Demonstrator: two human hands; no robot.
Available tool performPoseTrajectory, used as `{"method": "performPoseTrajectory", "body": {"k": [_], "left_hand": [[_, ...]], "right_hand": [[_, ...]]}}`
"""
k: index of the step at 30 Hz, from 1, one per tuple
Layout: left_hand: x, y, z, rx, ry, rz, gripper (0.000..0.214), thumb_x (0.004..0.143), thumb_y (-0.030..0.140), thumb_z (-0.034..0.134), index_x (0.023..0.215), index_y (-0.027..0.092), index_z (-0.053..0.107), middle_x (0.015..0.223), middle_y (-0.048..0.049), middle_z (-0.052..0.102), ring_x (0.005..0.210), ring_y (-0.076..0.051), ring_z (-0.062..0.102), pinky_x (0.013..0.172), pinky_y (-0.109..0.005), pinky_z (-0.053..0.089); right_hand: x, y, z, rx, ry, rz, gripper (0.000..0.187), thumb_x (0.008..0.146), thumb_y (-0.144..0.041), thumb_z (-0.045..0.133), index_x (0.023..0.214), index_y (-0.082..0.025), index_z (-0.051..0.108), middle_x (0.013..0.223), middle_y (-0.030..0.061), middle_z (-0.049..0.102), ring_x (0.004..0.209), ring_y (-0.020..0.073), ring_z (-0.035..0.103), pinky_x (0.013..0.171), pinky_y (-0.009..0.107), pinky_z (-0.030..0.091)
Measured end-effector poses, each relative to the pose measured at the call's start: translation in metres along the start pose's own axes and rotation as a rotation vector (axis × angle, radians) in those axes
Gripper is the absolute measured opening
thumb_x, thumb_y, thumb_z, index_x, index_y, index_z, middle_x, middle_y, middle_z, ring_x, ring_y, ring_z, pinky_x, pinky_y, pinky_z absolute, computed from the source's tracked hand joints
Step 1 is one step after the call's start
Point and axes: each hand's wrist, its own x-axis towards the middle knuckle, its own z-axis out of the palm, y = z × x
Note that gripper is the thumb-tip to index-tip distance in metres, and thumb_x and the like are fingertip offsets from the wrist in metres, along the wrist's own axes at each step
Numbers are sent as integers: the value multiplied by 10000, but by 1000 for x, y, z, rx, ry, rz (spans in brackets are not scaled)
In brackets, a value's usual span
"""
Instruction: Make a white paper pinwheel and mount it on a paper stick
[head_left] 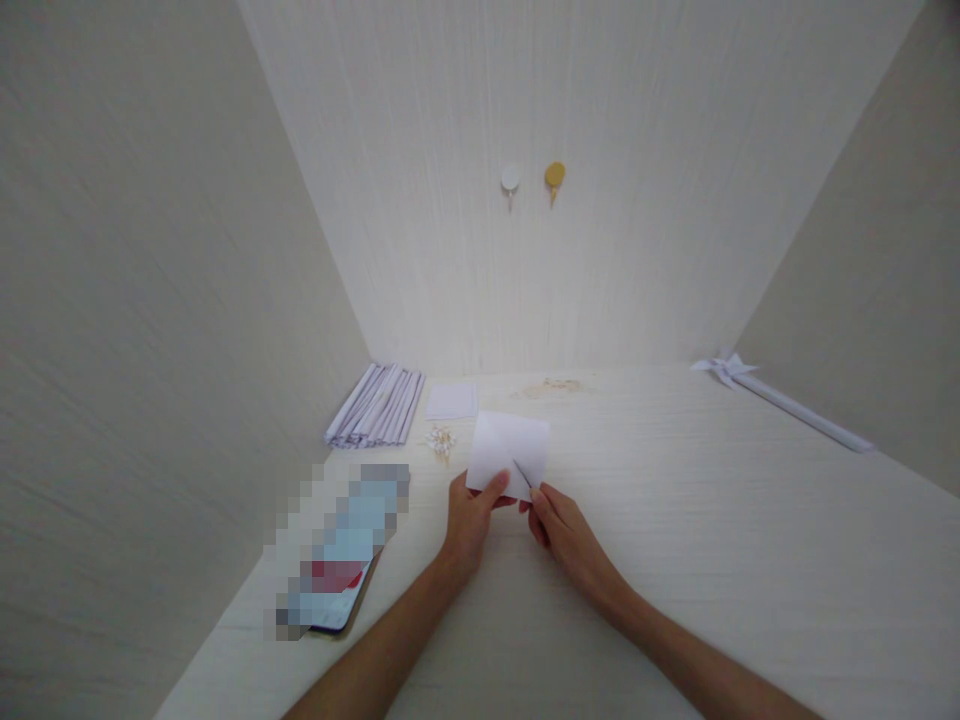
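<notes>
A white square of paper (504,445) is held up between both hands over the table. My left hand (471,515) is closed on its lower left edge, thumb lying on top. At the lower right corner, my right hand (556,515) pinches the paper between thumb and fingers. A thin dark line slants from that corner toward the paper's middle; it looks like a slit. Just left of the sheet lie a flat white paper stack (451,401) and a small heap of white and gold pins (440,441), too small to make out fully.
Several rolled white paper sticks (377,405) lie at the back left. A phone (345,600), partly blurred out, rests nearer on the left. A paper pinwheel (727,370) on a stick lies at right. Two hooks, white (510,180) and gold (555,176), are on the back wall.
</notes>
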Motion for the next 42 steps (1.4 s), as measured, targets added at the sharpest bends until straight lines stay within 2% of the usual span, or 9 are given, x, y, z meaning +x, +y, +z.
{"method": "performPoseTrajectory", "body": {"k": [12,17,23,25,28,32,38,42], "left_hand": [[1,-1,-3,27,-15,-8,210,534,259,654,666,105,598,603,-22,617,543,-127,559,528,-257,485],[5,3,-6,144,-28,-25,206,525,245,658,655,95,603,617,-32,618,543,-130,553,513,-256,483],[15,8,-18,210,-88,97,165,587,284,607,631,126,596,532,16,572,461,-90,489,391,-183,390],[18,8,-23,223,-75,129,156,591,278,606,600,123,601,513,24,563,461,-82,480,417,-179,380],[22,8,-27,169,-7,121,165,570,272,625,655,131,620,579,18,597,519,-99,516,494,-204,399],[24,5,-29,98,142,57,233,564,319,629,716,143,624,540,28,576,480,-90,500,450,-195,369],[20,4,-20,9,106,77,230,558,327,634,557,103,583,472,31,515,396,-42,426,385,-158,328],[15,7,-13,-112,78,-5,269,577,364,604,623,100,577,589,-10,564,487,-82,514,443,-187,406]], "right_hand": [[1,0,-1,-21,6,8,335,798,-407,265,599,-182,413,417,-59,350,382,92,323,401,213,274],[0,-1,-1,-48,2,7,323,810,-367,249,597,-182,406,428,-55,344,391,93,319,403,211,268],[0,-2,-1,-102,-30,11,326,808,-349,241,585,-180,408,430,-48,355,401,98,343,421,215,279],[1,-1,0,-115,-42,11,328,808,-346,241,592,-176,420,424,-49,358,400,98,347,426,215,281],[2,3,1,-107,-53,6,339,811,-358,241,620,-169,447,418,-53,357,396,94,344,422,211,273],[2,7,0,-22,-32,-12,339,809,-384,253,678,-163,474,427,-55,360,398,87,332,402,200,261],[4,7,-1,196,-8,73,310,797,-413,284,746,-163,460,445,-68,369,333,56,276,324,180,209],[4,4,0,262,-2,95,291,787,-418,310,754,-165,449,450,-72,374,316,45,271,297,169,183]]}}
